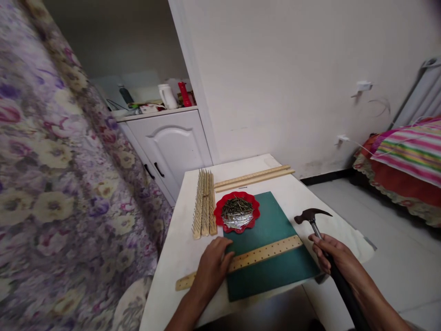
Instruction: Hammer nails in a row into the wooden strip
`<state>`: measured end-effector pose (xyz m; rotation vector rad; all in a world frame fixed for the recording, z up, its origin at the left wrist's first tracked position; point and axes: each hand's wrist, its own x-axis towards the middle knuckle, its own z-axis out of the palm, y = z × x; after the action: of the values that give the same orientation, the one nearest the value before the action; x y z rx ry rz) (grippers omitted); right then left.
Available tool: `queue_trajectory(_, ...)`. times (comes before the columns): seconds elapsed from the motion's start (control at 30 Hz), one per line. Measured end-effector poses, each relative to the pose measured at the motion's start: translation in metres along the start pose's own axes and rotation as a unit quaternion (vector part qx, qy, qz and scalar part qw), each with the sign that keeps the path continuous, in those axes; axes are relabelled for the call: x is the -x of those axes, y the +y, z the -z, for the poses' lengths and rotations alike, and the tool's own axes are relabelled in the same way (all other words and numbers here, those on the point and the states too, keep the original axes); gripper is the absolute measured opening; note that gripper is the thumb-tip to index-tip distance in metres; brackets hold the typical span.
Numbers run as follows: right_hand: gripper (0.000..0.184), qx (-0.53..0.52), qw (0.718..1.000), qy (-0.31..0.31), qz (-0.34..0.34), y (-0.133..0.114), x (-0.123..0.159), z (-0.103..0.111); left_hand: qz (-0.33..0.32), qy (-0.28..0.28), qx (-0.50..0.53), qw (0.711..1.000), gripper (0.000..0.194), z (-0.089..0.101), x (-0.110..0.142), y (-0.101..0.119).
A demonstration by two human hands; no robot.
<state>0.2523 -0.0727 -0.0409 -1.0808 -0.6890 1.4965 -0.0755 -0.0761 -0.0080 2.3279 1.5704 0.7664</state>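
Note:
My right hand is closed around a claw hammer, its dark head raised beside the right edge of a green mat. A wooden strip with two rows of dark holes or dots lies across the mat, its left end reaching past it over the table. My left hand grips the strip near the mat's left edge, fingers bent and thumb towards the mat. Just beyond that hand, a red scalloped dish holds a heap of nails, some dark and some silvery.
Several strips studded with upright nails lie at the left of the white table. Two plain wooden strips lie at the back. A wall stands behind, a floral curtain at left, a white cabinet and a bed at right.

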Motion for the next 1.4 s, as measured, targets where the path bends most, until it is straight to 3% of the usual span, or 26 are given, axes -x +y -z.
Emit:
queue_trajectory(0.13,0.026,-0.001,1.000,0.001,-0.002,0.001,-0.002,-0.001,-0.012,0.012,0.000,1.000,0.019,0.008,-0.051,0.004)
queue_trajectory(0.27,0.027,-0.010,1.000,-0.006,-0.002,0.000,-0.002,-0.003,-0.025,0.026,-0.038,0.999,0.020,-0.008,-0.105,-0.007)
queue_trajectory(0.37,0.027,-0.004,1.000,-0.009,-0.011,-0.001,-0.003,-0.003,-0.044,0.002,-0.054,0.998,0.021,-0.025,-0.135,-0.017)
queue_trajectory(0.7,0.028,0.002,0.999,-0.036,-0.006,-0.001,-0.005,-0.005,-0.061,-0.005,-0.057,0.997,0.014,-0.054,-0.174,-0.015)
queue_trajectory(0.87,0.029,0.003,0.999,-0.033,-0.003,-0.002,-0.005,-0.005,-0.050,0.010,-0.056,0.997,0.019,-0.059,-0.181,-0.015)
queue_trajectory(1.03,0.028,-0.001,1.000,-0.025,-0.002,-0.005,-0.004,-0.004,-0.036,0.051,-0.033,0.997,0.015,-0.043,-0.173,-0.012)
queue_trajectory(1.2,0.026,-0.002,0.999,-0.022,0.030,-0.011,0.003,-0.012,0.029,0.116,0.120,0.986,0.016,-0.024,-0.148,-0.002)
queue_trajectory(1.3,0.023,0.014,0.997,-0.009,0.070,-0.010,0.007,-0.021,0.090,0.102,0.324,0.936,0.018,-0.025,-0.127,0.016)
queue_trajectory(1.4,0.026,0.028,0.995,-0.004,0.097,-0.006,0.010,-0.032,0.126,0.058,0.492,0.860,0.022,-0.037,-0.104,0.045)
